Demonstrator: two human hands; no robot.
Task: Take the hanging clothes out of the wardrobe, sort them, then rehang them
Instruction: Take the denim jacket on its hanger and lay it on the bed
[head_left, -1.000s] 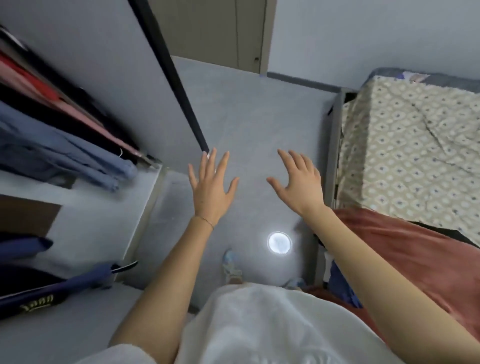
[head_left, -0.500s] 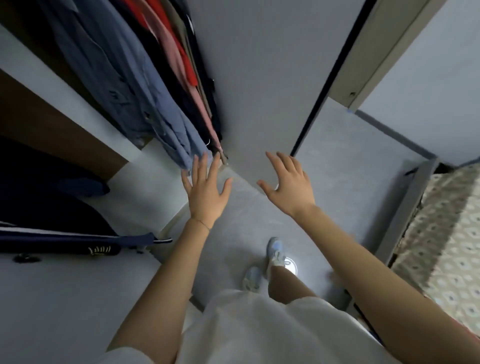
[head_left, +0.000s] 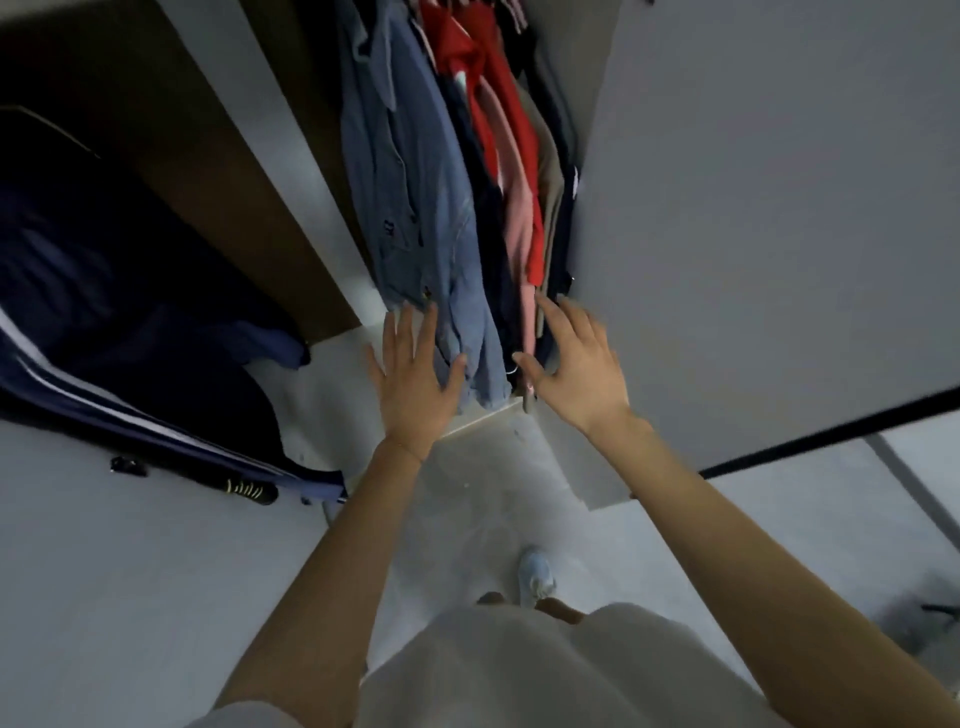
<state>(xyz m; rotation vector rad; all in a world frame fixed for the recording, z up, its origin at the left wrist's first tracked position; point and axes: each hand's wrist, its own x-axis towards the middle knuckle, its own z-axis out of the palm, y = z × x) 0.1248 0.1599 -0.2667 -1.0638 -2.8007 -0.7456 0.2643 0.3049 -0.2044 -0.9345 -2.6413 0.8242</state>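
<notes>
Left hand (head_left: 415, 384) and right hand (head_left: 576, 374), fingers spread and empty, are reaching the hanging clothes (head_left: 426, 208), perhaps touching; next needing a grip.

Denim-look blue shirt (head_left: 415, 208) (soft cloth); matt wardrobe door (head_left: 753, 208).

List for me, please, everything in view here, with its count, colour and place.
blue shirt: one, denim blue, leftmost hanging.
dark garments: count unclear, navy or black, right of it.
red garment: one, red, mid-row.
pink garment: one, pink, beside the red.
beige garment: one, beige, further right.
wardrobe door: one, pale grey, right.
navy jacket: one, white-striped, left compartment.
shoe: one, pale blue, floor.
left hand: fingers spread, at the blue hem.
right hand: fingers spread, at the pink and dark hems.
</notes>
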